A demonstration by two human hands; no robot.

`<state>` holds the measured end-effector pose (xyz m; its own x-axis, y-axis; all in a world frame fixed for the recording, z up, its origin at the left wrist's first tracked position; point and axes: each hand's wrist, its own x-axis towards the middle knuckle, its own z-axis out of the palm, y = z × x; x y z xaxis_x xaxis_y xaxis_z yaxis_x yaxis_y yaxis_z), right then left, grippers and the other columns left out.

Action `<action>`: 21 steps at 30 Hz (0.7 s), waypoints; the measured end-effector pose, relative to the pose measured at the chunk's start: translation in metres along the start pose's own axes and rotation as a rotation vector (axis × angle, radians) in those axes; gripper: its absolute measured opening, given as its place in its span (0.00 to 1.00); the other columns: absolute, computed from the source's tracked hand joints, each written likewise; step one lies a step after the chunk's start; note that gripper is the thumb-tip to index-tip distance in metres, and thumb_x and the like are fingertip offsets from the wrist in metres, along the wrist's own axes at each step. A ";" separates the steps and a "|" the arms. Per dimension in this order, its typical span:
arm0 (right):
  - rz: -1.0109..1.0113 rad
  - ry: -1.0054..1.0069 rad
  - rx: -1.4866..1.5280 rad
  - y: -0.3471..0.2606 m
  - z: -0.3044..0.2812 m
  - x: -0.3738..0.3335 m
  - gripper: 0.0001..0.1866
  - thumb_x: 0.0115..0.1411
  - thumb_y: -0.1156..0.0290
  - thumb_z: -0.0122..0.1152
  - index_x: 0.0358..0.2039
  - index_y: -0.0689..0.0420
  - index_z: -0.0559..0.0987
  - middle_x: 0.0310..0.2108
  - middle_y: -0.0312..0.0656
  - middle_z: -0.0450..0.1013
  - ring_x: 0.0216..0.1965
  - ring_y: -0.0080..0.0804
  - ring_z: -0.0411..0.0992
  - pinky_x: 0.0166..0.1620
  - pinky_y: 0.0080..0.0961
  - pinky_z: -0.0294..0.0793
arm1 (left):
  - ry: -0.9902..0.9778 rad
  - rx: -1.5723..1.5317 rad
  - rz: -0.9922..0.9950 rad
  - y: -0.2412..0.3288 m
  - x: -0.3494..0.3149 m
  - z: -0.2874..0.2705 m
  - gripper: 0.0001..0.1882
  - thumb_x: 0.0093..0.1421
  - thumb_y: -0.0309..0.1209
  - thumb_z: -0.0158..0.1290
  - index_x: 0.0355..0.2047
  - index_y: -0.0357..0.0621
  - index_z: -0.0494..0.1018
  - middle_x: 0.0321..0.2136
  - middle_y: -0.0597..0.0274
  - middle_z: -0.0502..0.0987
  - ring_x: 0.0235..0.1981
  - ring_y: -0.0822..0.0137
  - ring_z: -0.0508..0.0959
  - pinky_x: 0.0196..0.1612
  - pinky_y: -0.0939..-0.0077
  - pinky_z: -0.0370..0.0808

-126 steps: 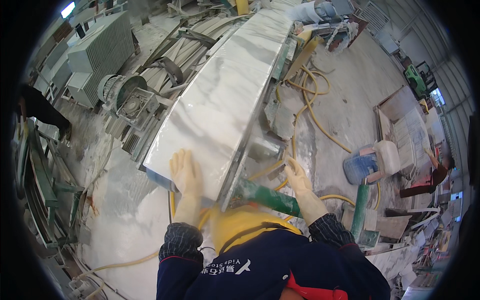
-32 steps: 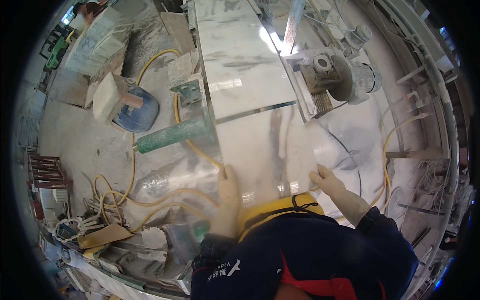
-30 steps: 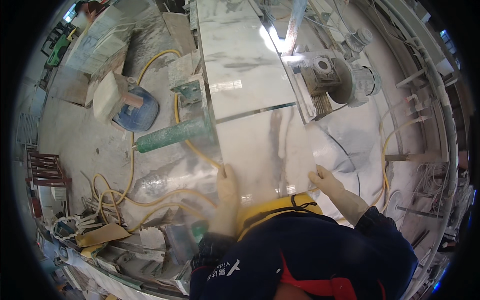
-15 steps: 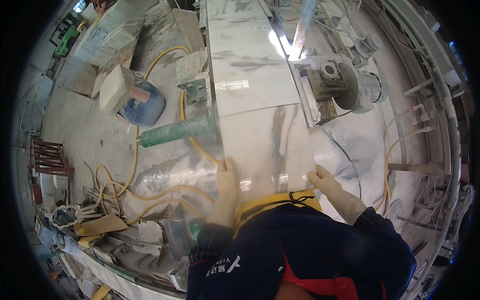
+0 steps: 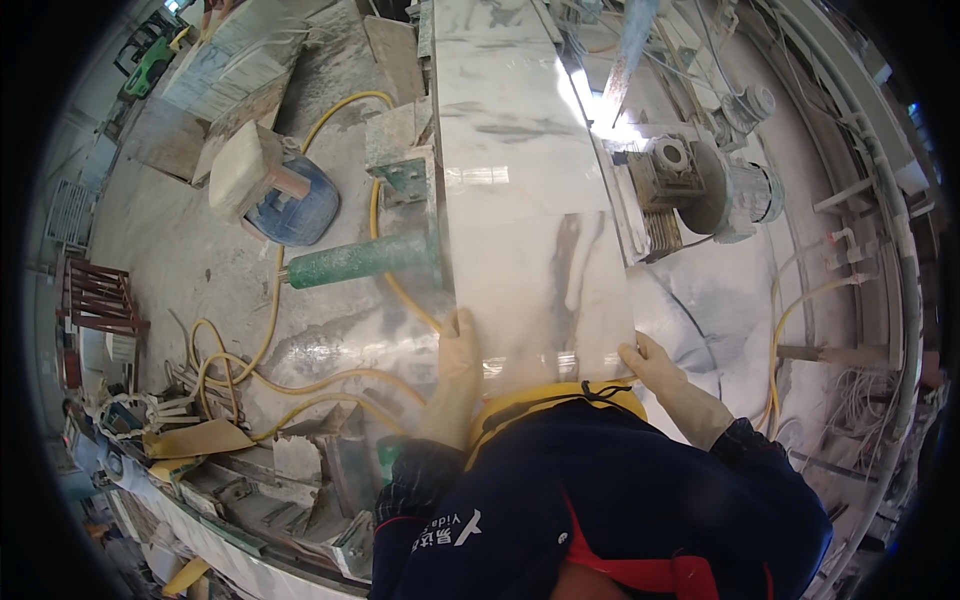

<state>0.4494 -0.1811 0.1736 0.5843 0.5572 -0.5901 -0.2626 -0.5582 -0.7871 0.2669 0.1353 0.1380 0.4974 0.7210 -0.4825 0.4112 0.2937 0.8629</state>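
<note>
Evidently, the left hand [image 5: 459,358] and right hand [image 5: 654,367] gripped opposite edges of the nearer marble slab [image 5: 525,305], risking a drop if either slipped.

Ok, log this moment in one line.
left hand: holding near slab at left edge; right hand: holding its right edge; near slab: end to end with far slab; green roller: left of both

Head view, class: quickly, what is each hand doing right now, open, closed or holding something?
Left hand: closed on the left edge of the near slab.
Right hand: closed on the slab's right edge.
</note>
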 end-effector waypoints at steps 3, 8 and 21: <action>0.150 -0.062 -0.007 -0.017 -0.003 0.001 0.30 0.72 0.62 0.57 0.68 0.66 0.67 0.49 0.44 0.79 0.47 0.26 0.77 0.51 0.26 0.77 | 0.034 0.088 -0.013 0.009 -0.001 -0.001 0.29 0.75 0.48 0.43 0.62 0.36 0.71 0.54 0.47 0.79 0.54 0.57 0.78 0.58 0.65 0.73; -0.278 0.256 -0.370 -0.057 -0.009 0.018 0.36 0.67 0.62 0.61 0.70 0.67 0.63 0.60 0.60 0.72 0.61 0.46 0.72 0.64 0.38 0.70 | 0.022 0.010 -0.087 0.022 -0.005 -0.002 0.28 0.74 0.47 0.45 0.61 0.36 0.72 0.54 0.49 0.79 0.54 0.59 0.78 0.57 0.67 0.74; -0.801 0.126 -1.020 -0.173 0.081 0.195 0.41 0.69 0.52 0.51 0.73 0.68 0.57 0.75 0.60 0.51 0.78 0.55 0.44 0.78 0.45 0.40 | -0.129 -0.092 -0.155 0.012 -0.065 -0.044 0.32 0.72 0.52 0.50 0.61 0.36 0.73 0.50 0.54 0.79 0.48 0.67 0.77 0.50 0.77 0.74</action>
<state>0.5466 0.0732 0.1802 0.3879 0.9208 0.0414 0.8559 -0.3432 -0.3869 0.2056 0.1198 0.1866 0.5295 0.5781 -0.6209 0.4221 0.4554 0.7839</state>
